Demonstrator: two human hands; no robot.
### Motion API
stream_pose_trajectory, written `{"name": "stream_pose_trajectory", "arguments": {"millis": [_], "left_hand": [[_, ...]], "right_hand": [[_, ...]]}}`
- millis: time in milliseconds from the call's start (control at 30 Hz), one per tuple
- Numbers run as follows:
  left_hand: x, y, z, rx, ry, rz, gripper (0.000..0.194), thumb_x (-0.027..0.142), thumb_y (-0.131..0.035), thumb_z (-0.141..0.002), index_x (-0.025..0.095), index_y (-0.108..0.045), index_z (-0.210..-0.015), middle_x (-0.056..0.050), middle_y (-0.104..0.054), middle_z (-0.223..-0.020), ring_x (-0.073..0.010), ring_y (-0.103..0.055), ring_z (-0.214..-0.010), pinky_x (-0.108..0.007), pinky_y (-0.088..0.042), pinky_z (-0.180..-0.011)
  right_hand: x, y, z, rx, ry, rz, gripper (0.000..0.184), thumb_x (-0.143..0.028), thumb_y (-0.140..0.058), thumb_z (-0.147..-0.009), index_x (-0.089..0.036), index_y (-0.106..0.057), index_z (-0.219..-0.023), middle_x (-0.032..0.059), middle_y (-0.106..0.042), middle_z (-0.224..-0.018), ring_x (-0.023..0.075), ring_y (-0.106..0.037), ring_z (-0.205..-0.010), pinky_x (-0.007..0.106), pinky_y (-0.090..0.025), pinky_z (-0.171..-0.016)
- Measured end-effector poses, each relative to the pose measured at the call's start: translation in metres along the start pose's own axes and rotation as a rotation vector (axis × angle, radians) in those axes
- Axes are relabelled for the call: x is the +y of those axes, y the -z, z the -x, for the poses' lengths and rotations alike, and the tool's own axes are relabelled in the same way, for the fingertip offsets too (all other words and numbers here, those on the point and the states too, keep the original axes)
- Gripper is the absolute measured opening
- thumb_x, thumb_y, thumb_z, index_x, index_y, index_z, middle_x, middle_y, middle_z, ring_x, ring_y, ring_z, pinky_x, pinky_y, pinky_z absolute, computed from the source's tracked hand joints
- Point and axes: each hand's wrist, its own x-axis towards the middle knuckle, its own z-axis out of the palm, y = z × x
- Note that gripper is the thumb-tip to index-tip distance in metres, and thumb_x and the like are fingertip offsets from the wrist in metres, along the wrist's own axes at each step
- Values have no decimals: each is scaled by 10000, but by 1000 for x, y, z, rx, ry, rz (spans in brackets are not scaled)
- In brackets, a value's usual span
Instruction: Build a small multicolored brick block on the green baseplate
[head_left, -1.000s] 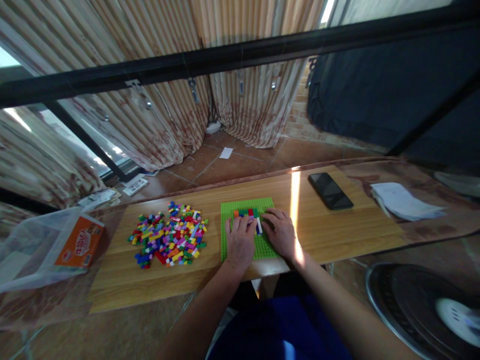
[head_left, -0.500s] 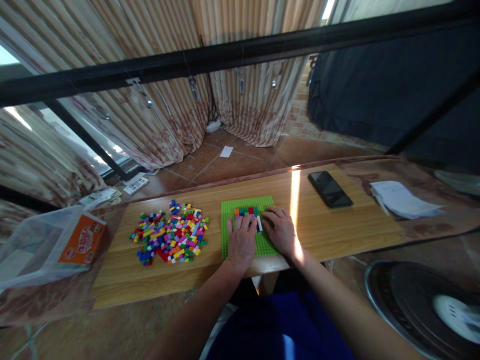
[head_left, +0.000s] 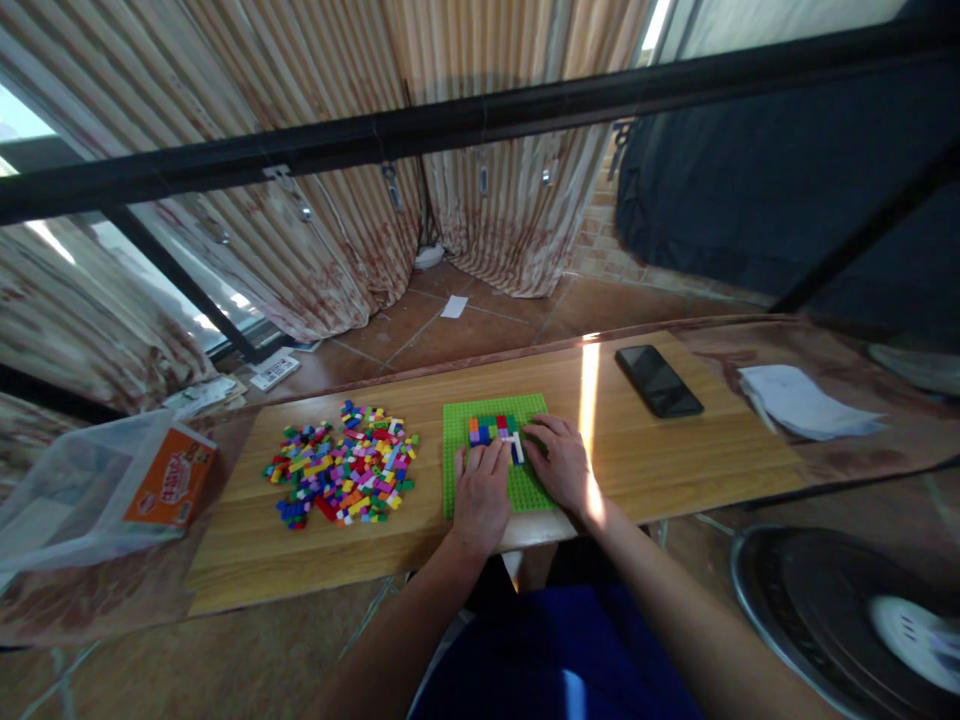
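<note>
A green studded baseplate lies on the wooden board, with a block of colourful toy bricks fixed near its middle. Orange, green, red and blue pieces make up its far rows, and a white brick is at its right side. My left hand rests over the near part of the block, fingers apart, fingertips on or just by the bricks. What lies beneath its fingers is hidden. To the right of the block, my right hand lies on the plate with loosely spread fingers, its fingertips close to the white brick.
Left of the plate a loose heap of small bricks covers part of the board. A clear plastic bin with an orange label stands farther left. To the right are a black phone and white papers.
My left hand has drawn back slightly toward me, baring more of the blue and white bricks. My right hand has hardly moved. The camera view has shifted slightly.
</note>
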Motion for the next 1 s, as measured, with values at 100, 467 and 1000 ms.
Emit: {"name": "stream_pose_trajectory", "arguments": {"millis": [100, 467, 1000], "left_hand": [[-1, 1, 0, -7, 8, 31, 512, 25, -396, -837, 204, -545, -1293, -80, -613, -1294, -258, -515, -1132, -520, -329, -1054], [-10, 12, 20, 188, 57, 145, 444, 79, -406, -878, 195, -562, -1277, -117, -557, -1326, -253, -504, -1164, -450, -398, -993], [-98, 67, 101, 369, 332, -56, 200, 201, -542, -860, 185, -644, -1030, -92, -677, -1061, -242, -596, -1014, -413, -447, -924]], "right_hand": [[0, 0, 0, -4, 2, 2, 226, -256, -533, -903, -189, -707, -1030, 117, -649, -1147, 274, -555, -1079, 455, -467, -954], [4, -2, 0, 2, 2, -24, 237, -285, -528, -906, -204, -716, -1026, 122, -656, -1137, 282, -563, -1082, 476, -476, -936], [8, -2, 5, 4, 28, 24, 254, -326, -539, -908, -182, -706, -1033, 119, -654, -1142, 282, -563, -1075, 464, -474, -939]]}}
